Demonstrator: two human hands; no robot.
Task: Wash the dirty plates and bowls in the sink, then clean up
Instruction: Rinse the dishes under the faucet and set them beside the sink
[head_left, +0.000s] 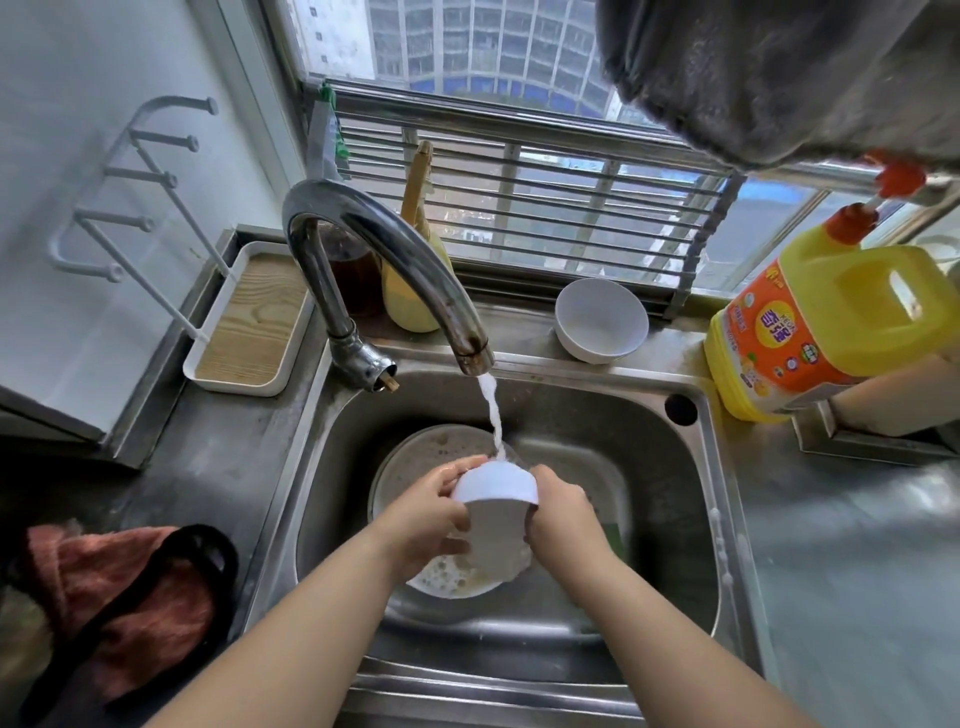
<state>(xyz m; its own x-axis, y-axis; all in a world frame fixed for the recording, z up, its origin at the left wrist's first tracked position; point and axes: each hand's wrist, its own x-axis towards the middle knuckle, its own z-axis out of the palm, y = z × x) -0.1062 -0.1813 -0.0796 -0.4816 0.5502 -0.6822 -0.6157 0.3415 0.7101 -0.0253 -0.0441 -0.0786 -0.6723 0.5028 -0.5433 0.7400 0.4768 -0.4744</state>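
Now two white bowls: one (496, 486) gripped by both hands' fingers (457, 475) under the tap, one (601, 319) on the ledge.

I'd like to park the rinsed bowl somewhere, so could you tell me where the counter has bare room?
Bare steel lies right of the sink, below the yellow detergent jug, and on the left between the wooden-floored tray and the orange cloth. The back ledge is crowded: faucet, jar, white bowl. Both hands fill the basin.
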